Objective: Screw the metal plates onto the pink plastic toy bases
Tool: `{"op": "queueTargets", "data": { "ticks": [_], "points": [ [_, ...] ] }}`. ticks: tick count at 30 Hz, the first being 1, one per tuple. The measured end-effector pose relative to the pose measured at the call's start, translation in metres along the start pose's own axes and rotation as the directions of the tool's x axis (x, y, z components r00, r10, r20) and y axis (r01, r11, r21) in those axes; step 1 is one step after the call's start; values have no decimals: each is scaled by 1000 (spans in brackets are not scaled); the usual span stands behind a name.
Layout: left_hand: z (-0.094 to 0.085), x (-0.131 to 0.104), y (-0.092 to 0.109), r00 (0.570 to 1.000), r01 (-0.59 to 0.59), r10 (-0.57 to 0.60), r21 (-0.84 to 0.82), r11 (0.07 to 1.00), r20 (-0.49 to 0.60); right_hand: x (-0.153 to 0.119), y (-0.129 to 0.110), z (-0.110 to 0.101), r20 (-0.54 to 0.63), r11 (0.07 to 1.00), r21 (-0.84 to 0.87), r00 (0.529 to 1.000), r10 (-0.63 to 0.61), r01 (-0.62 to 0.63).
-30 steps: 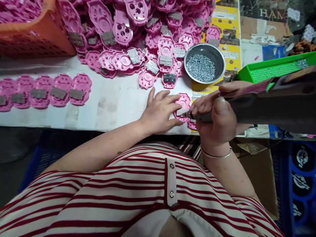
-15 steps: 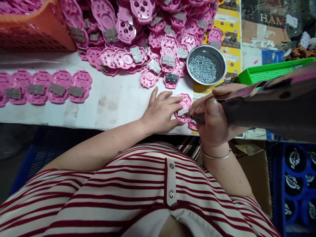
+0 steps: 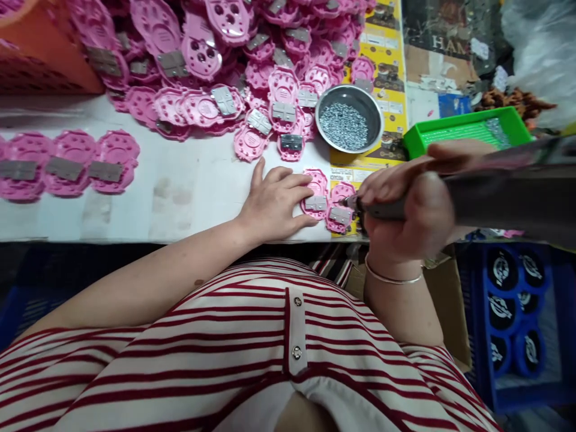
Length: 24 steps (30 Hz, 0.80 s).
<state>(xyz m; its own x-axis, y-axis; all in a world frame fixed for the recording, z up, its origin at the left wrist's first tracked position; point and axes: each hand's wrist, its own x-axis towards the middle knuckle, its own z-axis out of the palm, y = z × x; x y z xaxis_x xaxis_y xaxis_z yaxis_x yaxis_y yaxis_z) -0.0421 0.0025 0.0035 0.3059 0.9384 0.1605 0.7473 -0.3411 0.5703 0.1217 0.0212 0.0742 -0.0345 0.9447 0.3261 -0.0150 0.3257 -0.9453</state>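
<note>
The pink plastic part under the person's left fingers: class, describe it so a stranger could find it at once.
Start at the round metal bowl of screws and come toward the table's near edge. Two pink plastic parts with grey metal plates lie there side by side. It is the left one, under the left hand's fingertips; the other lies by the screwdriver tip.

Two flat pink plastic plates with grey metal clips, side by side at the table edge.

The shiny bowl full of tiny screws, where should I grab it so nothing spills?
Take the metal bowl by its rim, probably with one grip on the left edge and one on the right, coming down from above. It sits upright and open, heaped with screws, so keep it level. The pile of pink parts crowds its left side; the right is freer.
</note>
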Motion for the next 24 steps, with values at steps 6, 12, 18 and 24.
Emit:
{"op": "queueTargets", "data": {
  "ticks": [6, 12, 18, 24],
  "points": [
    [4, -5, -4, 1000, -15, 15, -9, 1000, -24, 17, 9, -46, -351, 899, -213, 829, -435, 382],
    [4, -7, -4, 1000, -15, 15, 7, 1000, -22, 23, 38, -67, -361, 878, -282, 806, -470, 387],
    [4, -7, -3, 1000, -8, 8, 11, 1000, -23, 29, 46, -69, -339, 874, -262, 808, -481, 410],
    [4, -8, -4, 1000, -9, 9, 26, 1000, -13, 31, 42, -67, -361, 857, -238, 777, -515, 457]
  ]
}}
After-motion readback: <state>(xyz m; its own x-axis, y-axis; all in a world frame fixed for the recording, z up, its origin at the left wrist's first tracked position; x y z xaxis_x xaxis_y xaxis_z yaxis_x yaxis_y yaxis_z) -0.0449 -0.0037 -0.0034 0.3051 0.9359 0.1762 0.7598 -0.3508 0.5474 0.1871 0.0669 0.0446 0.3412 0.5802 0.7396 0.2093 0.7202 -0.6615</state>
